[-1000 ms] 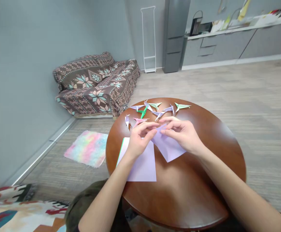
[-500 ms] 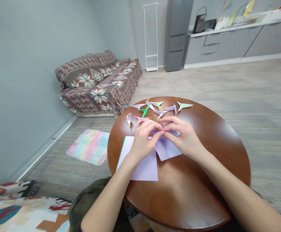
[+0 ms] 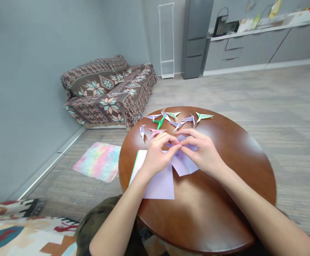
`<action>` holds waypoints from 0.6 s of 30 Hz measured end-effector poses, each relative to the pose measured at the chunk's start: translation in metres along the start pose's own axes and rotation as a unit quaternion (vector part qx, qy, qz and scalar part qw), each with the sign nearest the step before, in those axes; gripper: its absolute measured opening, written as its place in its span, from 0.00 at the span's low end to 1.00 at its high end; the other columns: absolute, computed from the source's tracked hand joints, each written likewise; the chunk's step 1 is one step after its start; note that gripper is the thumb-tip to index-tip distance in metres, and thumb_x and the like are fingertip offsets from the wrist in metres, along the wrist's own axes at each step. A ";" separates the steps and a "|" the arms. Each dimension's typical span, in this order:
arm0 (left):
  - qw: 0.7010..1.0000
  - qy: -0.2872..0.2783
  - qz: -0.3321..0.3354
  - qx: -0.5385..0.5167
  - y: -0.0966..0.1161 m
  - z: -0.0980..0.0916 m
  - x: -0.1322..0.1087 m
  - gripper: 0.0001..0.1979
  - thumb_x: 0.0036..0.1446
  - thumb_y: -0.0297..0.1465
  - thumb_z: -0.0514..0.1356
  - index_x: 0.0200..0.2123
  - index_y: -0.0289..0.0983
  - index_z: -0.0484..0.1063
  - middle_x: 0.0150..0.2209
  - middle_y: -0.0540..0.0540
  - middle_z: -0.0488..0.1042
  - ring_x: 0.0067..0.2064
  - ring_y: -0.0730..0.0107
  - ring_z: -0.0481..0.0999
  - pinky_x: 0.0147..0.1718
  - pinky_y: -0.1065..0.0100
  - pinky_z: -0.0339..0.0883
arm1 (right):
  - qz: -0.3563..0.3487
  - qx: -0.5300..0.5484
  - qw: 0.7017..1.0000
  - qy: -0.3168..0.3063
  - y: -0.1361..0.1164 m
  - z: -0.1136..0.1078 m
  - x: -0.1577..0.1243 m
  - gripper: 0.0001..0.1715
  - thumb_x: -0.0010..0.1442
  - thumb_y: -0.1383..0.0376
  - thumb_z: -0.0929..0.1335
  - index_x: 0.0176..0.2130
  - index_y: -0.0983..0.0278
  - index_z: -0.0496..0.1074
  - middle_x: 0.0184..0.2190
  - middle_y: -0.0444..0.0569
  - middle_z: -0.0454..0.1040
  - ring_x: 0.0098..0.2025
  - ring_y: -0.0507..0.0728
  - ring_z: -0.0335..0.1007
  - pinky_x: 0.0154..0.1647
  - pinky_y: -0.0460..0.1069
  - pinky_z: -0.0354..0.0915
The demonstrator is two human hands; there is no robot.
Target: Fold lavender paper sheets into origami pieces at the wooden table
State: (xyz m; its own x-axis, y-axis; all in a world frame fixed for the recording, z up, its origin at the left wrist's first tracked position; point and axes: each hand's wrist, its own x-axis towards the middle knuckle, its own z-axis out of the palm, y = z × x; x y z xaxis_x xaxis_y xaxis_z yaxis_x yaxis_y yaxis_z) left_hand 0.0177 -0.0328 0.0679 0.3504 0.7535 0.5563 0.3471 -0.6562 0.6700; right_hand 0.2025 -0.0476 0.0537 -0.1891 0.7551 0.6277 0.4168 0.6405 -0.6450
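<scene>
A sheet of purple origami paper (image 3: 185,164) with creases in it is held between both hands above the table. My left hand (image 3: 160,152) pinches it near its middle, thumb against fingertips. Close against those fingertips, my right hand (image 3: 201,148) pinches the same sheet from the other side. The fingers hide the fold itself. Under my left wrist lies a stack of square paper (image 3: 160,185), purple on top with a green edge at its left. Just beyond the hands are several folded paper cranes, among them a pink one (image 3: 155,133) and a green one (image 3: 160,122).
The round brown wooden table (image 3: 210,213) carries everything. More folded pieces, including a pale green crane (image 3: 203,116), sit along its far edge. A patterned sofa (image 3: 109,92) and a fluffy pastel rug (image 3: 99,161) are to the left. Kitchen cabinets (image 3: 251,49) stand at the back.
The purple sheet between my hands has bent a little more, and its lower edge has shifted slightly upward. Both hands stay in nearly the same place, still pinching it.
</scene>
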 end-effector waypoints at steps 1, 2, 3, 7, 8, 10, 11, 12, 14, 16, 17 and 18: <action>1.000 0.001 0.005 -0.001 0.000 0.000 0.000 0.06 0.62 0.31 0.66 0.32 0.39 0.74 0.33 0.48 0.80 0.37 0.63 0.77 0.51 0.56 0.68 | -0.002 -0.002 1.000 0.000 0.000 0.000 0.000 0.08 0.64 0.68 0.72 0.34 0.58 0.82 0.51 0.54 0.81 0.52 0.65 0.79 0.54 0.61 0.71; 1.000 0.004 0.011 -0.001 -0.001 -0.001 0.000 0.06 0.62 0.31 0.66 0.31 0.39 0.74 0.33 0.48 0.79 0.37 0.63 0.77 0.51 0.56 0.67 | -0.004 -0.003 1.000 0.000 0.001 0.001 0.000 0.08 0.64 0.68 0.72 0.34 0.59 0.82 0.51 0.54 0.81 0.52 0.65 0.79 0.54 0.61 0.71; 1.000 0.007 0.019 -0.001 -0.001 -0.001 0.000 0.06 0.62 0.30 0.66 0.31 0.39 0.75 0.33 0.48 0.79 0.37 0.63 0.77 0.51 0.56 0.67 | -0.005 -0.003 1.000 -0.001 0.001 0.001 -0.001 0.08 0.64 0.68 0.72 0.34 0.59 0.82 0.51 0.54 0.81 0.52 0.65 0.79 0.54 0.61 0.71; 0.999 0.008 0.034 0.003 -0.001 -0.001 -0.001 0.06 0.63 0.30 0.65 0.31 0.39 0.75 0.33 0.48 0.80 0.37 0.63 0.77 0.50 0.57 0.68 | 0.000 -0.004 1.000 -0.009 0.002 0.001 -0.001 0.07 0.64 0.67 0.72 0.34 0.58 0.82 0.52 0.54 0.81 0.52 0.65 0.79 0.54 0.61 0.71; 0.999 0.009 0.033 0.003 -0.001 0.000 -0.001 0.07 0.63 0.30 0.65 0.31 0.40 0.75 0.33 0.48 0.79 0.37 0.63 0.77 0.50 0.57 0.68 | 0.000 -0.003 1.000 -0.009 0.002 0.001 -0.001 0.07 0.64 0.67 0.72 0.34 0.58 0.82 0.52 0.54 0.80 0.52 0.65 0.79 0.54 0.61 0.71; 0.999 0.011 0.030 0.003 -0.001 0.000 -0.001 0.06 0.63 0.30 0.65 0.31 0.40 0.75 0.33 0.48 0.79 0.38 0.63 0.77 0.49 0.58 0.68 | -0.004 -0.001 1.000 -0.006 0.003 0.000 -0.001 0.07 0.64 0.67 0.72 0.34 0.58 0.82 0.52 0.54 0.80 0.52 0.65 0.79 0.54 0.61 0.71; 1.000 0.009 0.027 0.005 -0.001 0.000 -0.001 0.06 0.62 0.30 0.66 0.31 0.40 0.75 0.33 0.48 0.79 0.38 0.63 0.77 0.49 0.58 0.68 | -0.006 0.001 1.000 -0.004 0.004 0.000 -0.001 0.07 0.64 0.67 0.72 0.35 0.58 0.82 0.51 0.54 0.80 0.52 0.65 0.79 0.54 0.61 0.71; 1.000 0.005 0.024 0.006 -0.001 0.000 -0.001 0.06 0.62 0.30 0.66 0.32 0.40 0.75 0.33 0.48 0.79 0.38 0.63 0.77 0.49 0.58 0.68 | -0.006 0.002 1.000 -0.004 0.004 0.000 -0.001 0.08 0.64 0.67 0.72 0.35 0.58 0.82 0.51 0.54 0.80 0.52 0.64 0.78 0.54 0.61 0.71; 1.000 -0.006 0.016 0.011 -0.001 -0.001 0.000 0.05 0.62 0.28 0.65 0.32 0.40 0.75 0.34 0.48 0.79 0.38 0.62 0.77 0.49 0.58 0.68 | -0.003 -0.010 1.000 -0.001 0.005 0.000 -0.001 0.08 0.65 0.66 0.72 0.34 0.57 0.82 0.52 0.53 0.80 0.54 0.65 0.77 0.55 0.62 0.70; 1.000 -0.007 0.007 0.012 -0.002 -0.001 0.000 0.05 0.63 0.28 0.63 0.33 0.40 0.74 0.34 0.48 0.79 0.38 0.63 0.77 0.47 0.59 0.68 | -0.002 -0.043 0.999 0.013 0.005 0.001 -0.001 0.06 0.64 0.65 0.72 0.35 0.56 0.82 0.54 0.53 0.79 0.57 0.67 0.75 0.57 0.65 0.67; 1.000 -0.005 0.004 0.011 -0.002 -0.001 0.001 0.05 0.63 0.27 0.62 0.33 0.39 0.74 0.33 0.48 0.78 0.38 0.63 0.76 0.46 0.60 0.68 | -0.003 -0.064 0.998 0.025 0.004 0.001 -0.001 0.06 0.64 0.65 0.73 0.35 0.56 0.81 0.55 0.53 0.79 0.59 0.68 0.73 0.59 0.67 0.65; 1.000 -0.001 0.001 0.008 -0.002 0.000 0.001 0.05 0.64 0.28 0.62 0.33 0.39 0.74 0.33 0.48 0.78 0.37 0.64 0.76 0.44 0.61 0.68 | -0.006 -0.083 0.996 0.037 0.004 0.001 -0.002 0.05 0.64 0.66 0.73 0.35 0.56 0.81 0.55 0.53 0.78 0.60 0.68 0.72 0.60 0.68 0.63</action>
State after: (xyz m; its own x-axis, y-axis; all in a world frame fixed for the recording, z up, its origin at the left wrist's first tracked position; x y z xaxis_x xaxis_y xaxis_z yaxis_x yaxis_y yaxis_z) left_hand 0.0169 -0.0306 0.0668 0.3535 0.7521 0.5563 0.3610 -0.6583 0.6606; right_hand 0.2033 -0.0463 0.0498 -0.1307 0.7310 0.6698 0.5568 0.6131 -0.5605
